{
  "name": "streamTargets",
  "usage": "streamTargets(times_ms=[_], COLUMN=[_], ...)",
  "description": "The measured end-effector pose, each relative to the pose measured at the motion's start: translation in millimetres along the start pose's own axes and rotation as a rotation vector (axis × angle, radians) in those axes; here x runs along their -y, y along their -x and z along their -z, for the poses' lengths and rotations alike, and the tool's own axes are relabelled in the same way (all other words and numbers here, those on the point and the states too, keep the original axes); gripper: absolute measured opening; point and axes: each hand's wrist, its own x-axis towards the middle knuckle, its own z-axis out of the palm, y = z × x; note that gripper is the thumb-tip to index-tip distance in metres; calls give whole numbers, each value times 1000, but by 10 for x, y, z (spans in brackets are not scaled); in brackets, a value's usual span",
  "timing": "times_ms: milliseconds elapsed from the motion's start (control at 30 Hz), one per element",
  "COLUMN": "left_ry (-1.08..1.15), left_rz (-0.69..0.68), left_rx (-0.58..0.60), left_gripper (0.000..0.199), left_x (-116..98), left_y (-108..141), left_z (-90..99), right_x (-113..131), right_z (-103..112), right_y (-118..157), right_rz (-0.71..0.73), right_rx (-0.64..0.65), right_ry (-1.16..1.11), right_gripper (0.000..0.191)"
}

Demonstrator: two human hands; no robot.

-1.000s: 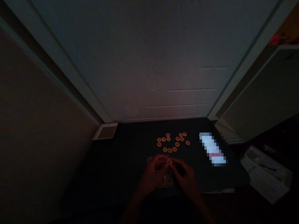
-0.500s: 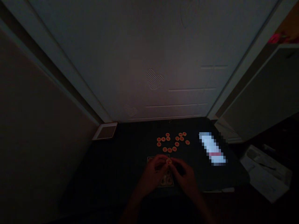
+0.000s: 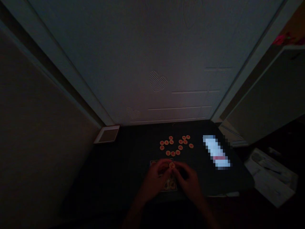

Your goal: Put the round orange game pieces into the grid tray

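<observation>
Between the fingertips of my left hand and my right hand is a round Chinese chess piece with a red character. Both hands are closed on its edges. Under them lies a square box holding more round pieces, partly hidden by my left hand. Beyond the fingers, several loose chess pieces with red markings are scattered on the dark table. The dim light hides the finer characters.
The dark tabletop meets a pale panel with heart reliefs. A shallow tray sits at the back left. On the right lies a bright blurred-out object. Lower down at the right is a white open case.
Both hands stay almost in place, still gripping the chess piece. The loose pieces have not moved, and the scene looks slightly darker.
</observation>
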Motion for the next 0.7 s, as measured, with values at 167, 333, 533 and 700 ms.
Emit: streamTargets(times_ms=[167,333,533,700], left_ry=[-17,-33,-213,-528], left_rz=[-24,-37,-24,-105], left_rx=[-2,10,-83,-341], left_gripper=[28,28,28,21], left_x=[20,50,-11,49], left_y=[-4,-4,24,12], left_z=[7,-12,54,403], right_x=[6,20,-11,-65], right_z=[-14,-17,-4,13], right_y=[6,8,-14,-31], right_rz=[8,-3,9,10], right_rx=[-25,-43,-112,-124], right_ry=[9,15,-12,-35], right_gripper=[24,20,21,22])
